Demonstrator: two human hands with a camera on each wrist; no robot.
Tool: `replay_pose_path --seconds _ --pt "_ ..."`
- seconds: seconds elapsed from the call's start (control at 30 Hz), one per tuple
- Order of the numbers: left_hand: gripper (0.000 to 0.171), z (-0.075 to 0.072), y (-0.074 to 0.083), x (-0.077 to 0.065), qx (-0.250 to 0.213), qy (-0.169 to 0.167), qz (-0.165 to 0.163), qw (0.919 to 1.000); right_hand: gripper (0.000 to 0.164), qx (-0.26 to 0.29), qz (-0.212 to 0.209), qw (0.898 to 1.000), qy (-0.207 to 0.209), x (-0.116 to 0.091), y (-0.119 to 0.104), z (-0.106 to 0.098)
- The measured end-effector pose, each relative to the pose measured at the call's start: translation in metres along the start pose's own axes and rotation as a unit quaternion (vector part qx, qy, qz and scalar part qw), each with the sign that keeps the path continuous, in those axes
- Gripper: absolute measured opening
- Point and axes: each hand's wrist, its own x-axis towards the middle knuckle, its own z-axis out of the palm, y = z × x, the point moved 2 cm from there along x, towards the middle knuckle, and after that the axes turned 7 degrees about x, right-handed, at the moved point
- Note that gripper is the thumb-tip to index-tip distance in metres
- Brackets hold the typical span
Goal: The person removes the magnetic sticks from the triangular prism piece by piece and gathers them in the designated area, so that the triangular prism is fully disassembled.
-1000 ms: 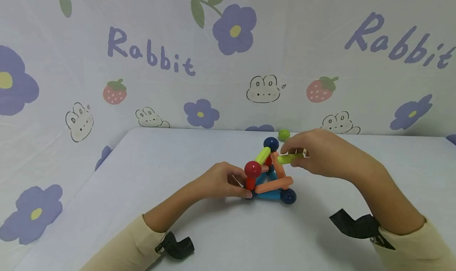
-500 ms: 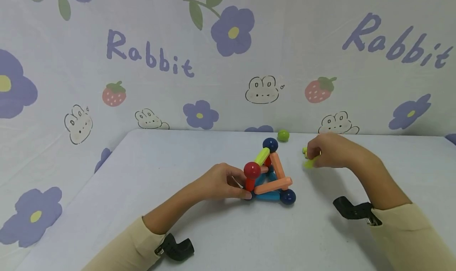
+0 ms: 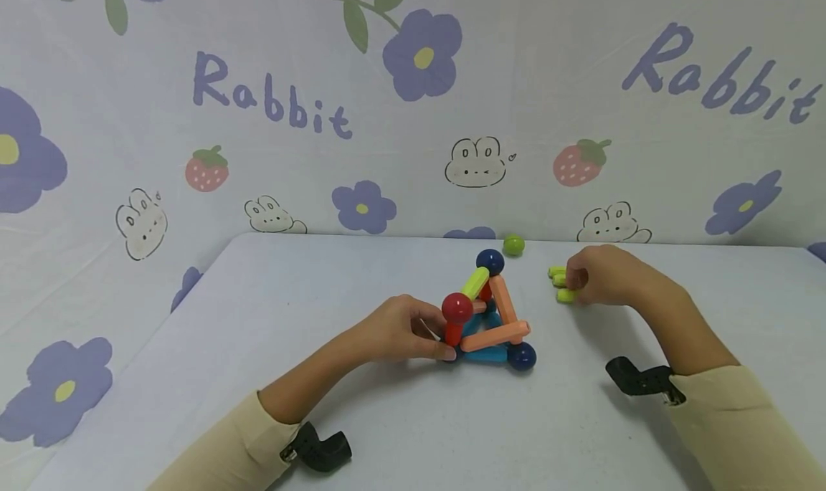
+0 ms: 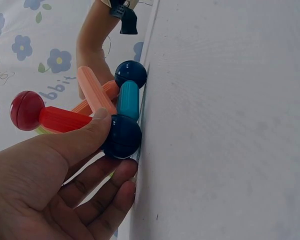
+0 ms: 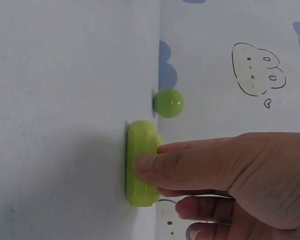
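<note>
On the white table stands a frame of magnetic rods and balls. It has a red ball (image 3: 457, 308), a dark blue top ball (image 3: 490, 261), orange rods (image 3: 493, 335), blue rods (image 3: 487, 355) and a yellow-green rod (image 3: 475, 284). At its near left corner my left hand (image 3: 403, 330) grips a dark blue ball (image 4: 124, 140), thumb on top and fingers below in the left wrist view. Further right, my right hand (image 3: 606, 276) pinches a yellow-green magnetic rod (image 5: 138, 187) lying on the table. Two similar rods (image 3: 557, 272) lie beside it, partly hidden by the fingers.
A green ball (image 3: 513, 245) rests near the table's back edge, behind the frame. A patterned cloth (image 3: 290, 168) hangs along that edge. Both wrists carry black mounts (image 3: 323, 448) close to the sleeves.
My right hand has carried the yellow-green rod rightward, away from the frame, and down beside the two other rods. My left hand stays at the frame's corner.
</note>
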Motion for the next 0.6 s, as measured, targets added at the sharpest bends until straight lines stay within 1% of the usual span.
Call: replay_pose_path --seconds 0.13,0.33,0.6 --pt "0.023 -0.0005 0.0011 -0.0006 -0.001 0.000 -0.001 1.0000 0.011 -0.004 0.006 1.000 0.018 0.0008 0.0027 0.0001" --pt "0.023 0.0000 0.0003 0.0002 -0.004 0.000 0.003 1.0000 0.010 -0.009 0.014 0.999 0.031 0.0012 0.0061 -0.0001" --pt "0.024 -0.0004 -0.0008 0.0007 0.000 0.001 0.006 1.0000 0.010 -0.007 0.013 0.999 0.033 0.0025 0.0081 0.0006"
